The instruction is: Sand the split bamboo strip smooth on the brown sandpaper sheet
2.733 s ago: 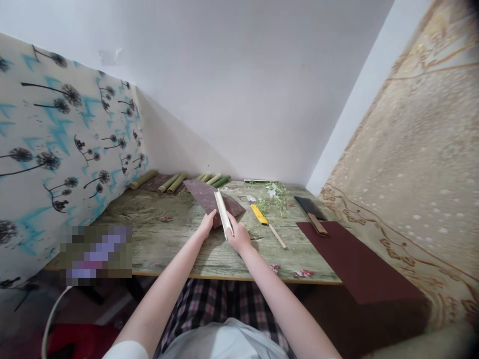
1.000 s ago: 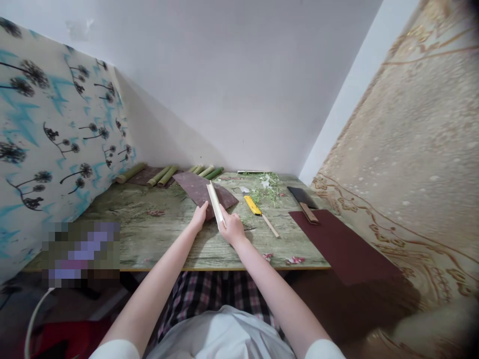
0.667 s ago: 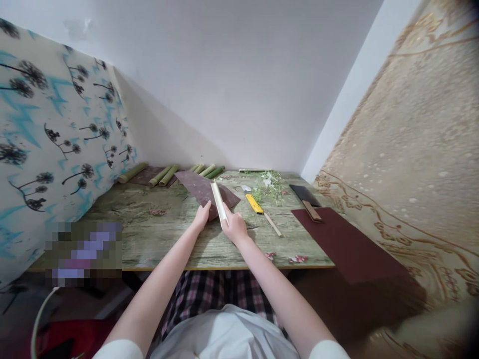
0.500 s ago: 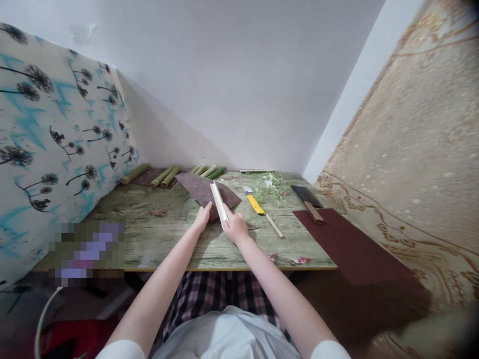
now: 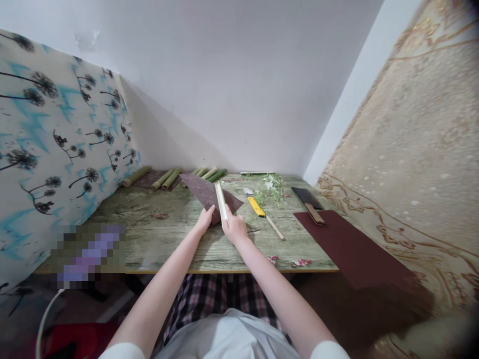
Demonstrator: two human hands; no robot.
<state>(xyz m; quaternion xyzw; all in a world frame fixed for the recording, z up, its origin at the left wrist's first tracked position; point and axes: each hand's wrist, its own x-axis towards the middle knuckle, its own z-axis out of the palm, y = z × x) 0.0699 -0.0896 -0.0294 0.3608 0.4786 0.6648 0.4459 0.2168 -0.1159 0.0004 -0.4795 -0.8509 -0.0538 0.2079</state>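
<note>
My left hand (image 5: 205,219) grips the near edge of a brown, dust-marked sandpaper sheet (image 5: 200,190), its thumb on top. The sheet is raised at a slant over the table. In my right hand (image 5: 235,228) is a pale split bamboo strip (image 5: 220,197), pointing away from me with the index finger along it. The strip lies across the sandpaper in this view; whether the two touch is hard to tell. Right of my hands, a yellow utility knife (image 5: 256,205) lies beside a thin wooden stick (image 5: 275,228).
Several green bamboo pieces (image 5: 172,178) lie along the back left of the table (image 5: 149,239). Green plant scraps (image 5: 275,192) are scattered behind the knife. At right sit a cleaver (image 5: 307,198) with a wooden handle and a dark red sheet (image 5: 348,249) overhanging the edge.
The far end of the bamboo strip has swung slightly right, and the sandpaper has shifted a little right with my left hand. Both hands keep their hold. The whole view has moved slightly.
</note>
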